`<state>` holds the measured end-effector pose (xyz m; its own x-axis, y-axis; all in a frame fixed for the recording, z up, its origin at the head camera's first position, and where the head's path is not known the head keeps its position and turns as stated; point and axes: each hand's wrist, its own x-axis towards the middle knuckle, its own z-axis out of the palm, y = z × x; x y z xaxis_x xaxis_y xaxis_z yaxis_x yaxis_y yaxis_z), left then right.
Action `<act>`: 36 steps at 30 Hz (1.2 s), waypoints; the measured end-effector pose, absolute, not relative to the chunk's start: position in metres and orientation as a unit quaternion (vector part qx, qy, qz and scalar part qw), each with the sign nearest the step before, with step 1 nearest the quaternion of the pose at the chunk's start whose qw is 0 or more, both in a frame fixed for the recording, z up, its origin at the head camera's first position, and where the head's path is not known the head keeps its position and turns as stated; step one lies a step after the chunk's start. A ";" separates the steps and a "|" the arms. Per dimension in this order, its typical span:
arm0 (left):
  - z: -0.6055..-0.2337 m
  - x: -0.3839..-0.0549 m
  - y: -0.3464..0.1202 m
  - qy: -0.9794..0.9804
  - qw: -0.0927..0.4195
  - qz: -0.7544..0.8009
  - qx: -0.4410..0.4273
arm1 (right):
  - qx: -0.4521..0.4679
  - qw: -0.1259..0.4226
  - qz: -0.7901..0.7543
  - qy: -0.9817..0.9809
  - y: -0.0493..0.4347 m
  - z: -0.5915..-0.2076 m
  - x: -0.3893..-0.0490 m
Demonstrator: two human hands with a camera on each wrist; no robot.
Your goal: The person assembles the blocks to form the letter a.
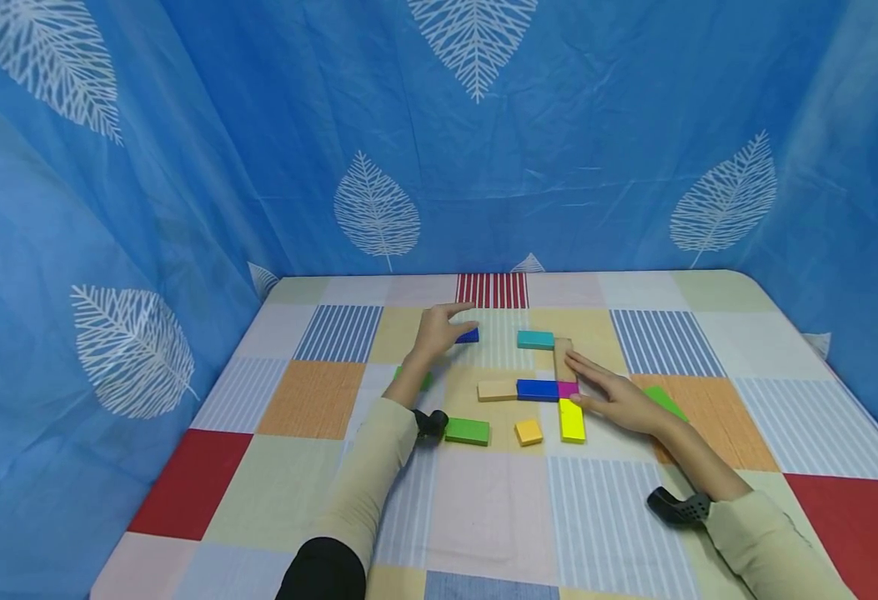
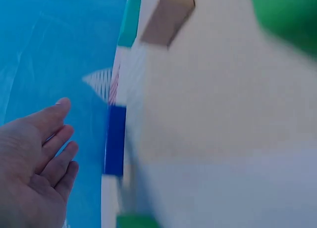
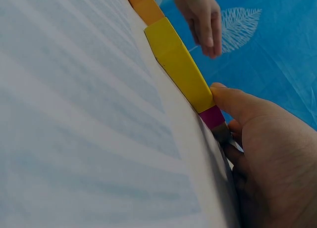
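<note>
My left hand [image 1: 442,331] hovers at the far side of the table, relaxed and holding nothing. Its fingertips are beside a dark blue block [image 2: 115,140]; a gap separates them in the left wrist view. My right hand [image 1: 622,402] rests at the right side of a joined group of blocks, fingers fairly straight. Its fingertips touch a plain wooden block [image 1: 563,358], and the thumb lies by a magenta block [image 3: 212,117] and the end of a yellow block [image 3: 181,65]. Another blue block [image 1: 538,390] and a wooden block [image 1: 497,391] run leftward from the magenta one.
A teal block [image 1: 535,340] adjoins the upright wooden block's far end. Nearer lie a green block [image 1: 468,432] and a small orange block [image 1: 529,432]. One green block [image 1: 665,403] is partly behind my right hand, another [image 1: 425,381] behind my left arm. A blue curtain [image 1: 544,167] surrounds the table.
</note>
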<state>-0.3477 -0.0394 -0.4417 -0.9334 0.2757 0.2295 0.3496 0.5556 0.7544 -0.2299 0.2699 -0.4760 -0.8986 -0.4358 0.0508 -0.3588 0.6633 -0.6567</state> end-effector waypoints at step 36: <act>-0.461 -0.331 -0.025 -0.895 0.019 -0.419 -0.155 | -0.219 0.056 -0.353 0.908 0.270 -0.476 -0.229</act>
<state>-0.3313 -0.0247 -0.4607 -0.9513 0.2613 0.1634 0.2929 0.6014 0.7433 -0.2294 0.2700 -0.4756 -0.8981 -0.4366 0.0533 -0.3578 0.6547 -0.6659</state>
